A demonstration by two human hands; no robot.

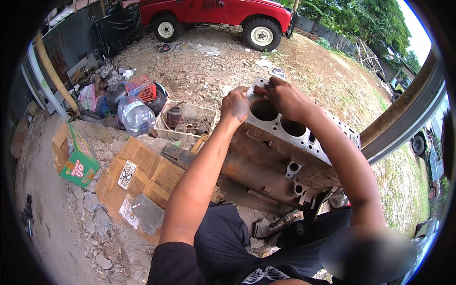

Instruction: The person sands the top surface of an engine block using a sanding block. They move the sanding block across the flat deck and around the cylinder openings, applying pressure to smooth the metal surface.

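A bare-metal engine block [300,137] stands in front of me, its pale machined top pierced by large round bores, its side dark and grimy. My left hand [236,105] is closed at the far left end of the top, fingers curled at its edge. My right hand [284,99] bends over the same end, beside the first bore, with fingers curled on a small reddish-brown flat piece [259,90] against the metal. Its fingertips are partly hidden. Both forearms reach up from below, either side of the block.
Left are flattened cardboard [114,185] with a white phone [127,175], a green box [78,164], a crate of metal parts [185,133], a red crate [141,88] and plastic jugs [135,116]. A bamboo post [403,104] stands right. A red vehicle [213,14] is parked behind on stony ground.
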